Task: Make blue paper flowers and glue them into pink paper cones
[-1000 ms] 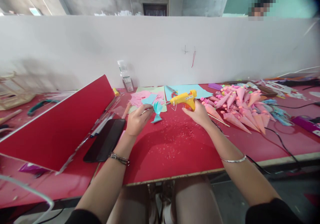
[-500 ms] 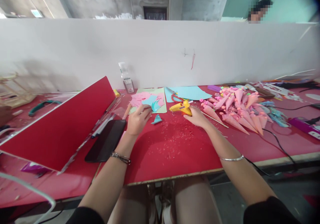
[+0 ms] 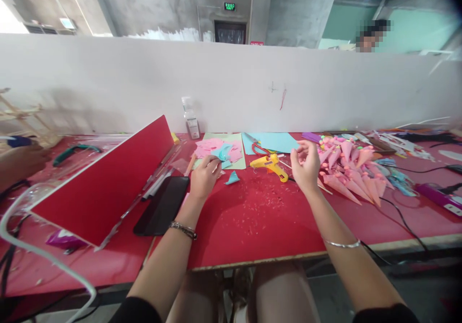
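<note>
My left hand [image 3: 205, 177] is closed in a pinch beside the pale green sheet; whatever its fingertips hold, if anything, I cannot make out. Just beyond it lie pink paper pieces [image 3: 207, 147] and light blue paper pieces [image 3: 226, 152]. A small folded blue paper piece [image 3: 233, 177] sits on the red tabletop to its right. The yellow glue gun [image 3: 270, 165] lies on its side on the table. My right hand [image 3: 306, 164] is raised to the right of the glue gun, fingers loosely bent and apart, near a heap of pink paper cones [image 3: 348, 161].
A black phone [image 3: 162, 206] and a propped red board [image 3: 104, 183] stand left. A bottle [image 3: 191, 118] stands by the white partition [image 3: 144, 87]. Blue sheets [image 3: 276, 142] lie at the back, a purple power strip [image 3: 438, 199] at right. Another person's hand [image 3: 21, 161] shows far left.
My right hand has let go of the glue gun, which now lies on the table, and has moved right and up. My left hand stays pinched by the paper pieces. The view has shifted slightly.
</note>
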{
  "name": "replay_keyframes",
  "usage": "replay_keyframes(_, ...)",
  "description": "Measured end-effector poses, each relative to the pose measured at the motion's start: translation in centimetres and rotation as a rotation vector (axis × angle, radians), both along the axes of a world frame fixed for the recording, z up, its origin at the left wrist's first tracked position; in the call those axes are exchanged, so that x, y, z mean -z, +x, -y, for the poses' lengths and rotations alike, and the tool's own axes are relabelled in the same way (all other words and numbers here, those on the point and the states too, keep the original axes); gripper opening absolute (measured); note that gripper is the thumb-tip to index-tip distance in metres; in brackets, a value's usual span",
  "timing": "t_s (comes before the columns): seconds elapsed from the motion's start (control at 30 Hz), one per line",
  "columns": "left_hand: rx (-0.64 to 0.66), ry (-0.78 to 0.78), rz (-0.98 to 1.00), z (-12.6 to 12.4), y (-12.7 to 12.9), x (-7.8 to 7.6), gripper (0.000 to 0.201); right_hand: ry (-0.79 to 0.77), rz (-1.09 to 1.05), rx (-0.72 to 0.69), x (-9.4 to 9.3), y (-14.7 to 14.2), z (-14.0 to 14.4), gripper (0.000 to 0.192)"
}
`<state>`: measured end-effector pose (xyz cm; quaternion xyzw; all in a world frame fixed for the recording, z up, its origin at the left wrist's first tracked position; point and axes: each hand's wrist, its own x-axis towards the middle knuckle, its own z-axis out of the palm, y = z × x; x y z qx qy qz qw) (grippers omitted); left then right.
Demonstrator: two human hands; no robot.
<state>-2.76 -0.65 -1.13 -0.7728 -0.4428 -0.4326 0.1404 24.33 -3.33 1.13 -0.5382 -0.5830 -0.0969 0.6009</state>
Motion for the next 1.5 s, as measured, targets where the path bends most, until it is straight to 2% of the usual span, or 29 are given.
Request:
replay_keyframes(0.07, -0.019, -0.019, 0.019, -0.1, -0.1, 0.0, 0.017, -0.053, 0.138, -0.123, -0.9, -1.4, 0.8, 0.012)
replay_keyframes(0.13, -0.033, -0.045, 0.025, -0.2, -0.2, 0.1, 0.017, -0.215, 0.355, -0.315, -1.1, -3.4, 1.0, 0.011)
replay_keyframes(0.2, -0.033, -0.077, 0.026, -0.3, -0.3, 0.2, 0.017, -0.384, 0.59, -0.417, -0.8, -5.8, 0.6, 0.013)
replay_keyframes(0.33, -0.018, -0.106, 0.046, -0.5, -0.6, 0.2, 0.017, -0.655, 0.857, -0.288, 0.1, -9.9, -1.1, 0.019)
replay_keyframes(0.43, -0.015, -0.108, 0.053, -0.3, -0.7, 0.2, 0.016, -0.703, 0.889, -0.274, 0.4, -11.6, -2.3, 0.018)
replay_keyframes(0.57, -0.007, -0.135, 0.102, 0.0, -0.6, 0.1, 0.015, -0.727, 0.89, -0.279, 0.3, -12.3, -2.8, 0.021)
replay_keyframes(0.7, 0.022, -0.159, 0.155, 0.0, -0.8, -0.4, 0.016, -0.727, 0.864, -0.267, -0.1, -11.1, -1.8, 0.018)
replay_keyframes(0.8, 0.053, -0.276, 0.08, 0.3, -1.2, -1.0, 0.015, -0.712, 0.766, -0.256, -0.1, -8.7, -0.3, 0.017)
replay_keyframes(0.93, 0.096, -0.563, -0.152, 2.4, -1.7, -1.1, 0.014, -0.641, 0.369, -0.386, 1.4, -5.6, 2.2, 0.014)
replay_keyframes(1.07, 0.07, -0.695, -0.305, 5.5, -1.6, -0.4, 0.014, -0.664, 0.118, -0.48, 3.3, -4.8, 4.7, 0.01)
replay_keyframes(1.17, 0.052, -0.722, -0.348, 6.9, -1.2, -0.5, 0.016, -0.705, 0.04, -0.535, 3.8, -5.4, 6.1, 0.01)
replay_keyframes(1.3, 0.038, -0.692, -0.344, 7.3, -1.0, -0.6, 0.017, -0.655, -0.037, -0.537, 3.8, -6.9, 7.1, 0.007)
replay_keyframes(1.5, 0.002, -0.61, -0.378, 8.1, -1.8, 0.3, 0.017, -0.661, -0.151, -0.612, 4.6, -8.3, 7.8, 0.008)
